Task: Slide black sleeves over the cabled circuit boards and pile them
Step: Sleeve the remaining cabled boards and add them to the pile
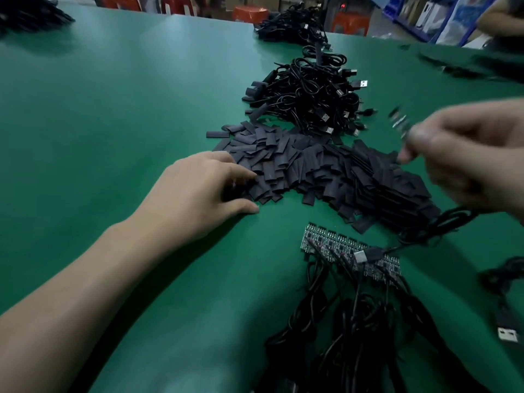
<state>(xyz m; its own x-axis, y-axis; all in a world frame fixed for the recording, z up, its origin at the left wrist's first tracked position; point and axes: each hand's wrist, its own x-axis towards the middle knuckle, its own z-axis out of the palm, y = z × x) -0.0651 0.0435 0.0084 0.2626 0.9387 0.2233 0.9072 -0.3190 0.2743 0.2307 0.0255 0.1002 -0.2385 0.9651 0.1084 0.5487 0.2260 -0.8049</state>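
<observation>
A wide heap of flat black sleeves [326, 171] lies on the green table [127, 109]. My left hand [198, 191] rests on the heap's left edge, its fingers curled onto a sleeve there. My right hand [465, 154], blurred, is raised at the right and pinches a small circuit board [398, 121] whose black cable [425, 231] hangs down to the table. A row of bare cabled boards [340, 248] lies in front of the heap, their cables [354, 321] trailing toward me. Behind the sleeves sits a pile of sleeved boards with USB cables [309, 95].
Another cable pile [292, 24] lies further back, and more black parts sit at the far left [31, 12] and far right [467, 66]. A loose USB plug [507, 334] lies at the right edge. Someone's arm [502, 15] shows at the top right.
</observation>
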